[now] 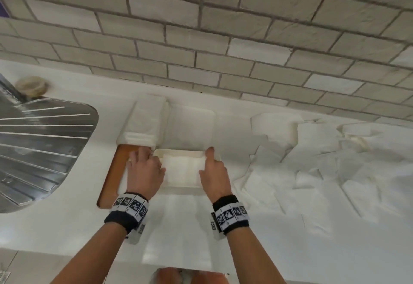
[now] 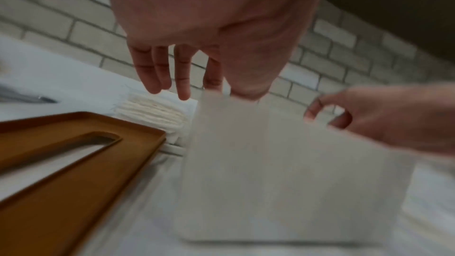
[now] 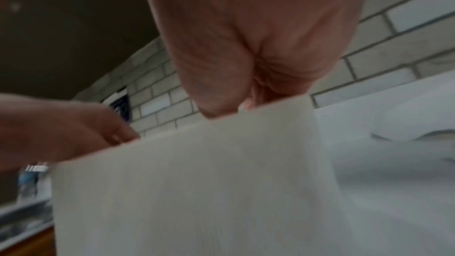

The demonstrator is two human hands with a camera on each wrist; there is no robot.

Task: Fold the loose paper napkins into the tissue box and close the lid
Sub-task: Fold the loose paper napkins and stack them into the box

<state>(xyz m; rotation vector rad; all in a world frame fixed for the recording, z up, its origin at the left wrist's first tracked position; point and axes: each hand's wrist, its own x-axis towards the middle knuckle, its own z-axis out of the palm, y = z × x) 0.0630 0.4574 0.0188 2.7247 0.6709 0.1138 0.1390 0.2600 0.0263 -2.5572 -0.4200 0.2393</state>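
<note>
Left hand [image 2: 197, 26] pinching napkin [image 2: 283, 163]; head-view-only tissue box [image 1: 187, 152].

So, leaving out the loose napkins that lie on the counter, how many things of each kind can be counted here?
held napkin: 1
folded napkin stack: 1
tissue box: 1
brown lid: 1
steel drainboard: 1
round beige object: 1
Total: 6

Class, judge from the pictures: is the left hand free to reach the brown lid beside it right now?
Probably not: the left hand pinches the held napkin, though the brown lid lies unobstructed beside it.
</note>
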